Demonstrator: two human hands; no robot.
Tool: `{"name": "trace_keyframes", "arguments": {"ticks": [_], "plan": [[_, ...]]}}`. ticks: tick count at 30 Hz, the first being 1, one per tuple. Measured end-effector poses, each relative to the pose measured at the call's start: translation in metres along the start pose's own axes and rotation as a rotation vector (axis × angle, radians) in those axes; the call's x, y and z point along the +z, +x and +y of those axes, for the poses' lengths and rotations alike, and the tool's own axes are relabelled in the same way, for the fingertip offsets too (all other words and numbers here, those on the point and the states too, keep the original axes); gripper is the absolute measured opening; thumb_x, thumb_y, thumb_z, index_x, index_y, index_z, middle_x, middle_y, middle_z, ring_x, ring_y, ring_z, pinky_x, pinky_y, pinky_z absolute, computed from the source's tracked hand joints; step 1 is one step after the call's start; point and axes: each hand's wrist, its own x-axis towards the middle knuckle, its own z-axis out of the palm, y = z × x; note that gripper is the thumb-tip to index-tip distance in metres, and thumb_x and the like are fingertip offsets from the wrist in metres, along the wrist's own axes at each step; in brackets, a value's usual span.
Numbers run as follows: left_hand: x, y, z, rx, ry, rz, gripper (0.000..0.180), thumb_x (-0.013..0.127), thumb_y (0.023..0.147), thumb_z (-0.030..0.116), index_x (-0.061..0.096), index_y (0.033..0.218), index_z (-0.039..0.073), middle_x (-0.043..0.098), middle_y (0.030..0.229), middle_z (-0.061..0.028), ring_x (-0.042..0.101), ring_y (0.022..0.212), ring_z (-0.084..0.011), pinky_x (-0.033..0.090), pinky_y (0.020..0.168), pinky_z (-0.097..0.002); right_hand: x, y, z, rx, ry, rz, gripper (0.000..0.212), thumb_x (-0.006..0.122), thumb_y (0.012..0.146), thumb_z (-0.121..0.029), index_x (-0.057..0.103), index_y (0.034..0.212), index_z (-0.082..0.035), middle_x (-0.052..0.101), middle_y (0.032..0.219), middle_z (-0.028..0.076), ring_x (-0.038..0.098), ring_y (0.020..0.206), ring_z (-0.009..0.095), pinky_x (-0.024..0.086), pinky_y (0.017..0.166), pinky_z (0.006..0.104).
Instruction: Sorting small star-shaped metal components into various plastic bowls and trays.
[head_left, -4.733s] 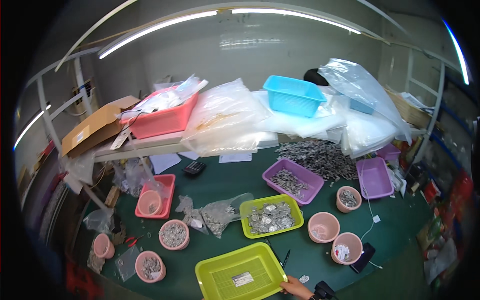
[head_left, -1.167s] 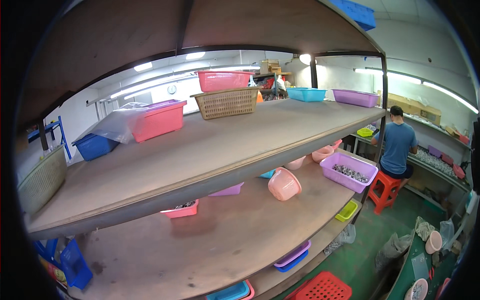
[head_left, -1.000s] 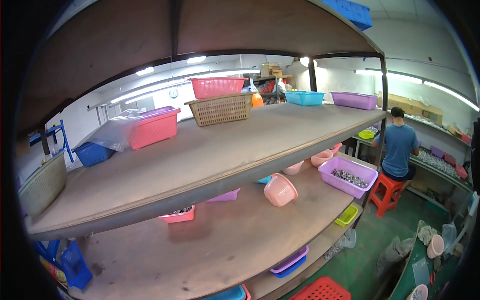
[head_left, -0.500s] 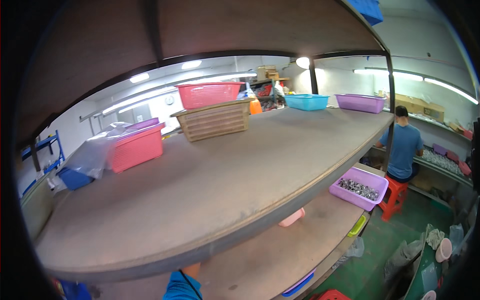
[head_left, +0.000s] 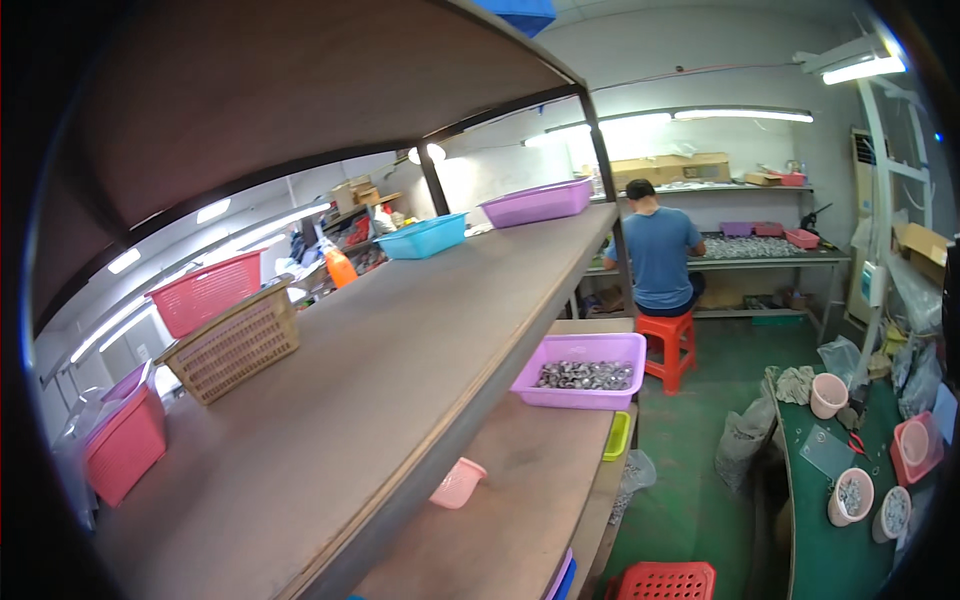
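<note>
Neither of my hands shows in the head view now. Closest to me is a tall rack whose upper board (head_left: 330, 370) runs from lower left to upper right. On the board below it stands a purple basin (head_left: 580, 398) with many small shiny metal parts in it. A small pink basket (head_left: 459, 484) sits on that same lower board, partly behind the upper board's edge. Along the upper board are a purple basin (head_left: 537, 204), a blue basin (head_left: 424, 238), a red basket (head_left: 207, 292) resting on a tan basket (head_left: 232, 342), and a pink basket (head_left: 126, 440) at the left.
A person in a blue shirt (head_left: 656, 258) sits on a red stool (head_left: 668, 345) at a far bench with small parts. At the right, a green table (head_left: 800, 500) holds pink buckets (head_left: 850, 497) and red pliers (head_left: 857, 444). A filled bag (head_left: 745, 442) stands on the green floor.
The view has swung to the right, bringing the green table and far bench further in. My blue-sleeved forearm, at the lower edge before, has gone out of sight.
</note>
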Motion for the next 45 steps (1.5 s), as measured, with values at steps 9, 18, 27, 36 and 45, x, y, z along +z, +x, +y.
{"name": "trace_keyframes", "arguments": {"ticks": [9,18,27,36,45], "plan": [[0.032,-0.133,0.046,0.100,0.020,-0.234,0.031,0.052,0.071,0.007,0.044,0.101,0.000,0.053,0.091,-0.0081,0.052,0.085,-0.0180,0.043,0.071,-0.0298,-0.003,0.003,-0.005,-0.008,-0.013,-0.002,0.016,0.052,0.074,-0.019,0.053,0.081,-0.005,0.049,0.067,0.005,0.046,0.060,0.017,0.040,0.050,0.0281],[-0.015,-0.330,0.016,0.064,0.153,-0.210,0.037,0.054,0.071,0.008,0.043,0.105,-0.001,0.053,0.094,-0.0089,0.051,0.087,-0.0188,0.043,0.072,-0.0306,-0.027,0.034,-0.035,-0.078,-0.099,-0.072,0.014,0.050,0.074,-0.019,0.052,0.077,-0.006,0.047,0.064,0.004,0.044,0.058,0.016,0.038,0.049,0.0278],[-0.034,-0.460,-0.053,-0.228,0.468,-0.105,0.037,0.042,0.063,-0.005,0.045,0.100,-0.005,0.053,0.095,-0.0102,0.052,0.084,-0.0182,0.042,0.072,-0.0284,-0.005,-0.034,-0.150,-1.062,-0.648,-0.299,0.016,0.046,0.076,-0.020,0.051,0.079,-0.005,0.049,0.068,0.005,0.045,0.060,0.018,0.038,0.051,0.0286],[0.002,-0.474,-0.053,-0.382,0.528,-0.386,0.043,0.042,0.064,-0.005,0.041,0.107,-0.004,0.050,0.100,-0.0086,0.049,0.091,-0.0155,0.039,0.077,-0.0257,0.072,-0.352,-0.218,-0.682,-0.215,-1.168,0.062,0.051,0.078,-0.025,0.016,0.123,-0.003,0.034,0.120,0.012,0.042,0.104,0.023,0.038,0.084,0.0345],[-0.006,-0.394,-0.047,-0.225,0.520,-0.962,0.032,0.046,0.081,0.023,0.048,0.105,0.003,0.058,0.086,-0.0073,0.054,0.081,-0.0166,0.042,0.072,-0.0290,0.153,-0.434,-0.179,-0.473,0.215,-0.628,0.047,0.051,0.075,-0.008,0.030,0.116,-0.001,0.047,0.104,0.012,0.052,0.086,0.020,0.045,0.072,0.0306]]}}
